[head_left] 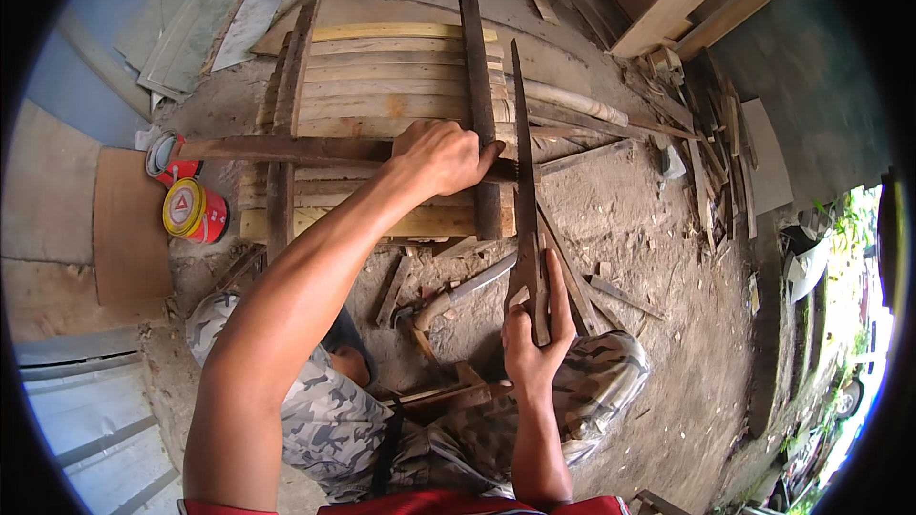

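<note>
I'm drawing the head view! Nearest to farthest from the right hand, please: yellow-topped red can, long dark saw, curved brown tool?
1. Long dark saw: in the right hand.
2. Curved brown tool: ground, left.
3. Yellow-topped red can: far left.

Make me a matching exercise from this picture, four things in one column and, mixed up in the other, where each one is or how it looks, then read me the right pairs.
Things:
1. Handsaw
2. Dark crosswise strip
3. Yellow-lidded tin
4. Pale slats

Places or states:
A. Red-sided, to the left of the slats
B. Lined up side by side
C. Held in the right hand
D. Gripped by the left hand

Right pairs: 1-C, 2-D, 3-A, 4-B.
</note>
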Demonstrator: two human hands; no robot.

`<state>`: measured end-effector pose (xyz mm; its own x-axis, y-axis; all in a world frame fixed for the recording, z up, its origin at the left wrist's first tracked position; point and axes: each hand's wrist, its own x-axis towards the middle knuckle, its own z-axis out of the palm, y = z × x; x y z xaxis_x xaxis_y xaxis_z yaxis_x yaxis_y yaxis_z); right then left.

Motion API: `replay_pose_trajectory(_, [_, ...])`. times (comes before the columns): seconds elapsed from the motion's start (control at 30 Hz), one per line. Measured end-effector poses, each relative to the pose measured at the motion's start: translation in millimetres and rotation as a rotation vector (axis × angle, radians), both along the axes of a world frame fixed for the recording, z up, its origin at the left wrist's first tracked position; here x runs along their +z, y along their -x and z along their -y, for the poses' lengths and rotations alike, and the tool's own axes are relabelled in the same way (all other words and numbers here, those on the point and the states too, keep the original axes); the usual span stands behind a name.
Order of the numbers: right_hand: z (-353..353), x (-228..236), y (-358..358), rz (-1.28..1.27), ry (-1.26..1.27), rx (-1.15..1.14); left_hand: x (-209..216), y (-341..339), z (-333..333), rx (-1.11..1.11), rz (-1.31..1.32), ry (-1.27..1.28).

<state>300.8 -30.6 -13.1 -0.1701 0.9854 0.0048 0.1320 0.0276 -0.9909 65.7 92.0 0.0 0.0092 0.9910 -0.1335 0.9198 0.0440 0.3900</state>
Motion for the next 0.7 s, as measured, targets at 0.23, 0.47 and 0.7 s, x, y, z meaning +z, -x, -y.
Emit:
replay_pose_trajectory(0.23, [-7,24,2,0.015,-0.058,0.030,3,-3,7,0.086,-0.023,-0.045])
replay_pose_trajectory(0.47, [-17,21,-1,-0.002,-0.027,0.022,0,-10,5,0.157,-0.039,-0.049])
replay_pose_trajectory(0.7, [-8,36,-9,0.131,-0.144,0.085,-5,-7,4,0.185,-0.066,-0.045])
